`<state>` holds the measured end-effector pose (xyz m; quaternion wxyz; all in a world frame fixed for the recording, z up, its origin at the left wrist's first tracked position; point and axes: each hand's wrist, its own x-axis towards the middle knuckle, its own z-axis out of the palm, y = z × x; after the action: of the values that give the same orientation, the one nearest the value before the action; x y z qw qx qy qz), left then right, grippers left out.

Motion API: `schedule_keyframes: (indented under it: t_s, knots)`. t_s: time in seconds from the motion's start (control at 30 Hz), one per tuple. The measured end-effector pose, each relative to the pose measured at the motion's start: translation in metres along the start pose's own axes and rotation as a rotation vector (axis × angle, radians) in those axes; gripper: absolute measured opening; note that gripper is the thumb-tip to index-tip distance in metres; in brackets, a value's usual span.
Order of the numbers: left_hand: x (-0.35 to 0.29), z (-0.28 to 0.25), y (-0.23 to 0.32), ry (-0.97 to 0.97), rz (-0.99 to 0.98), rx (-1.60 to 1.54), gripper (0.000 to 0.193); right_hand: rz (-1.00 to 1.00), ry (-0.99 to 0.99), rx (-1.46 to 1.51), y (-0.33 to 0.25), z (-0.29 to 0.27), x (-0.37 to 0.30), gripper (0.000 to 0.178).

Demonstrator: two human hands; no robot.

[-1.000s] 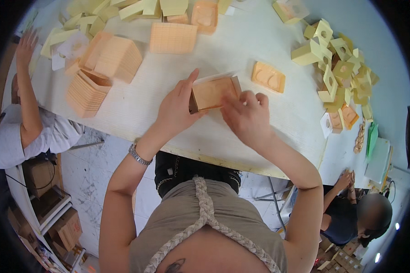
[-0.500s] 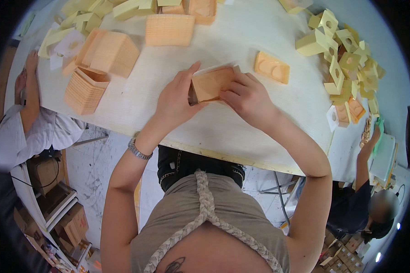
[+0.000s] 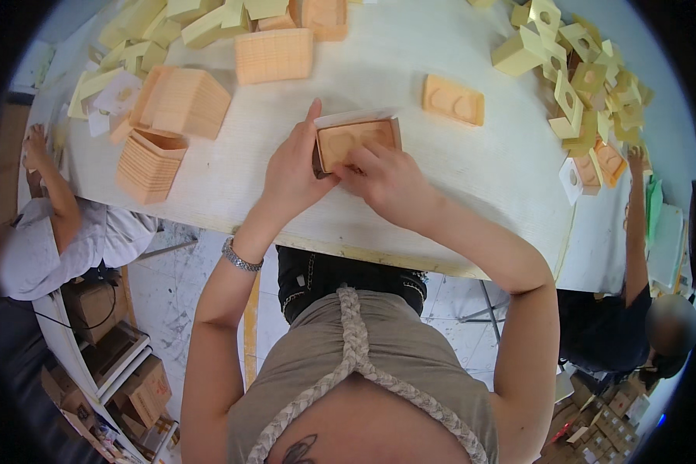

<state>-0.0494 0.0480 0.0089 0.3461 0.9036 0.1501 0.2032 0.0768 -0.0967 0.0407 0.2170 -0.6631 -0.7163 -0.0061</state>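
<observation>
A small open box (image 3: 356,117) with a white flap along its far side is over the table in front of me. Inside it sits an orange tray insert (image 3: 337,142) with round hollows. My left hand (image 3: 292,160) grips the box by its left side, thumb up along the edge. My right hand (image 3: 390,179) bends over the near right part, its curled fingers on the tray and its near edge. Those fingers cover part of the hollows. Beyond them, a loose orange tray (image 3: 452,100) with two round hollows lies on the table.
Stacked orange trays (image 3: 181,100) stand at left, with another stack (image 3: 151,165) nearer and one (image 3: 274,56) farther back. Pale yellow folded boxes (image 3: 215,25) lie at far left, and a heap of cut-out yellow boxes (image 3: 588,85) at right. Co-workers sit at both sides of the table (image 3: 479,185).
My right hand has moved from the box's right edge down and left onto the tray's near part. The tray's hollows now show inside the box. The view has shifted slightly.
</observation>
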Motion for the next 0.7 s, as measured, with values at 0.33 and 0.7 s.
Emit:
schedule_keyframes:
  t_s: [0.33,0.7]
  knots:
    - [0.003,-0.002,-0.007,-0.149,-0.101,-0.096,0.102,0.066,-0.069,-0.152,0.007,0.015,0.009,0.022]
    - [0.089,-0.126,-0.002,0.190,-0.022,0.147,0.071,0.444,0.455,-0.747,0.087,-0.113,-0.064,0.056]
